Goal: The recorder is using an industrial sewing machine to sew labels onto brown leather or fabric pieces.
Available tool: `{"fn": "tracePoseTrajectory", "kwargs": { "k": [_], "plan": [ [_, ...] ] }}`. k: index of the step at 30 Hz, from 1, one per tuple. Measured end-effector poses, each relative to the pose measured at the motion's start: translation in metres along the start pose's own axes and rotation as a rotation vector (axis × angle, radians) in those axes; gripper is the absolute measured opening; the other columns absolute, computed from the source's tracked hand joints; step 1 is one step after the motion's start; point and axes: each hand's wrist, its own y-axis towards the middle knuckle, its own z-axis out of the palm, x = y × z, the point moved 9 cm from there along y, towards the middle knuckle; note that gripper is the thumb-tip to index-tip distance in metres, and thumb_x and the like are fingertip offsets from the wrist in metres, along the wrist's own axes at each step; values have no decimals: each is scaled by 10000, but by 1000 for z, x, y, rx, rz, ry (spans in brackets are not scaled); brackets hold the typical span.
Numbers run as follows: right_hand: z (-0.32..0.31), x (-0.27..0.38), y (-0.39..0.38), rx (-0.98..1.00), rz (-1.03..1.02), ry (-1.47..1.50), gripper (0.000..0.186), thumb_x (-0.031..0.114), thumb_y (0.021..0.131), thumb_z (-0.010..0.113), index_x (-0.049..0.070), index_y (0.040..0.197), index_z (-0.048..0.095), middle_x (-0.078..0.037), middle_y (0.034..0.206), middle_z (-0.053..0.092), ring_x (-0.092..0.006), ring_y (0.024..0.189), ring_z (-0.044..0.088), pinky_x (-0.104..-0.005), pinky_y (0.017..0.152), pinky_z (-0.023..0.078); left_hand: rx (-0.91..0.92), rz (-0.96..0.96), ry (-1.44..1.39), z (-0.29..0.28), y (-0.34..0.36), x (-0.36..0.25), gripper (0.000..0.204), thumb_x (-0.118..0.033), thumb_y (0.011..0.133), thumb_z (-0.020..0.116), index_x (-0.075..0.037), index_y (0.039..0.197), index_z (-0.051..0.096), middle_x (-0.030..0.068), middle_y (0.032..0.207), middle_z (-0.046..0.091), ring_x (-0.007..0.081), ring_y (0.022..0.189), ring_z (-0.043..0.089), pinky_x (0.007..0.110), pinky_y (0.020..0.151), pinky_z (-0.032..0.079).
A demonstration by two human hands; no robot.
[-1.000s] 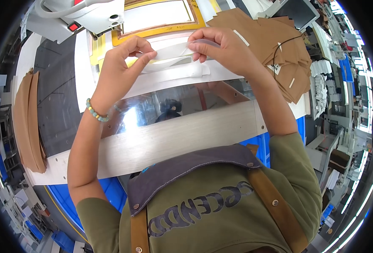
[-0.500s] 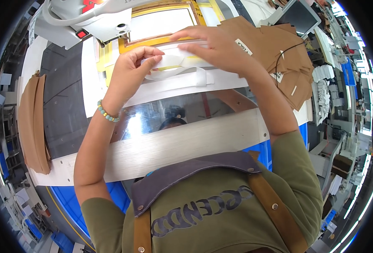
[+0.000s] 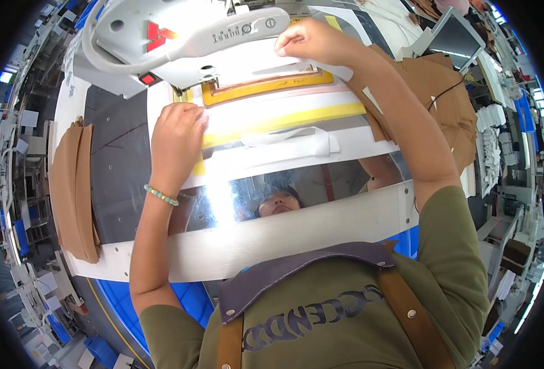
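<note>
While the left hand (image 3: 175,144) presses flat on the template (image 3: 272,120), the right hand (image 3: 312,42) pinches its far edge; fingers risk the machine head (image 3: 180,37).

1. Hands: two, the left hand (image 3: 175,142) and the right hand (image 3: 314,42).
2. Sewing machine head (image 3: 180,37): one, white.
3. Brown fabric stacks: two, left stack (image 3: 75,190), right stack (image 3: 438,104).
4. Bead bracelet (image 3: 160,195): one.
5. Yellow frame (image 3: 266,86): one.
</note>
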Motion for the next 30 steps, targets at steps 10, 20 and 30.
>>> {"fn": "tracePoseTrajectory", "kwargs": {
  "k": [10, 20, 30],
  "plan": [
    [59, -2, 35, 158, 184, -81, 159, 159, 918, 720, 77, 1026, 803, -68, 966, 801, -187, 867, 739, -342, 814, 574, 192, 38, 98, 38, -8, 8, 646, -497, 1059, 558, 1, 1468, 594, 283, 1684, 350, 475, 1571, 291, 562, 1270, 216],
    [64, 9, 43, -209, 46, -180, 135, 99, 871, 690, 70, 939, 803, -146, 900, 792, -298, 868, 762, -407, 823, 592, 270, 58, 157, 44, -3, 9, 757, -601, 1062, 504, 14, 1499, 569, 316, 1672, 340, 478, 1572, 281, 575, 1272, 205],
    [46, -22, 43, -342, 271, 294, 124, 150, 906, 730, 68, 953, 811, -103, 923, 804, -224, 835, 772, -392, 801, 596, 255, 63, 164, 46, 0, 7, 802, -611, 1053, 510, 37, 1525, 533, 313, 1676, 337, 475, 1583, 258, 585, 1283, 174]
  ]
}}
